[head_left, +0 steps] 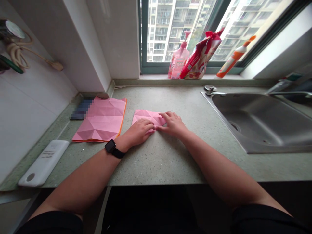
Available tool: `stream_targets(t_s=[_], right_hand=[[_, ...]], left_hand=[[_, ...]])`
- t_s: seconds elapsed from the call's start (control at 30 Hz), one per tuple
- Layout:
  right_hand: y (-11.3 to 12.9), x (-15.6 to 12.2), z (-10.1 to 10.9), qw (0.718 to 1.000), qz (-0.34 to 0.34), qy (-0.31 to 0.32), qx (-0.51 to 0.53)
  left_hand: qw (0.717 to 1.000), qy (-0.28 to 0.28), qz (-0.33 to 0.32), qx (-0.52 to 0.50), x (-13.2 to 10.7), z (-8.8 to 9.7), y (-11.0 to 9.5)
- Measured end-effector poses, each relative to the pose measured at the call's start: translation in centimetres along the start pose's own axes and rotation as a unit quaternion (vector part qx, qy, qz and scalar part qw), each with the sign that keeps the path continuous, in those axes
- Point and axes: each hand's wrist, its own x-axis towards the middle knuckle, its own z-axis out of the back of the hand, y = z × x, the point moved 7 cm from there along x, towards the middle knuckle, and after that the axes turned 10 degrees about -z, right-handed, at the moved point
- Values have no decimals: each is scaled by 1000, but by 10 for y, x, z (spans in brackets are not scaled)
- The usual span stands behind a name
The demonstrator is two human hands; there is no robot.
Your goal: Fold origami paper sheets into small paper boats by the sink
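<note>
A pink sheet of origami paper (pixel 146 114), marked with diamond-shaped creases, lies on the counter between my hands. My left hand (pixel 140 132) bends over its near left part, fingertips pressed down on the near edge. Against the right part rests my right hand (pixel 174 125), its thumb at the near edge and its fingers on top, so the paper is gripped between them. The two thumbs almost meet at the near edge. My fingers cover part of the sheet. A black watch (pixel 110 147) is on my left wrist.
Left of my hands lies a stack of larger creased pink paper (pixel 104 113) with an orange edge. A white oblong device (pixel 45 162) sits near the front left. To the right is a steel sink (pixel 255 120). A pump bottle (pixel 179 61), a red bag (pixel 202 57) and an orange-white bottle (pixel 231 60) line the sill.
</note>
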Motion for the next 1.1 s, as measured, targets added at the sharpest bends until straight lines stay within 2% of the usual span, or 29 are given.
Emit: stream_targets(t_s=[0.2,0.37,0.57,0.73,0.83,0.93,1.03,1.1], right_hand=[[-11,3,-1,1000,-14,-1,12],[-34,10,3,999,-42,-11,0],[-72,20,5,992,-120,-44,-10],[-88,23,6,980,-185,-68,-3],[-82,20,23,978,-176,-109,8],[-54,14,42,986,-59,-138,66],[-23,6,39,993,33,-77,81],[-8,1,31,996,50,-43,67]], left_hand=[[999,29,16,-3,0,-4,1],[999,43,23,-2,0,-4,-1],[998,50,34,11,1,-2,-3],[997,54,41,29,1,-5,-3],[997,50,48,45,1,-7,-5],[995,50,55,65,3,-10,-9],[993,48,62,83,6,-13,-14],[992,48,70,94,8,-15,-15]])
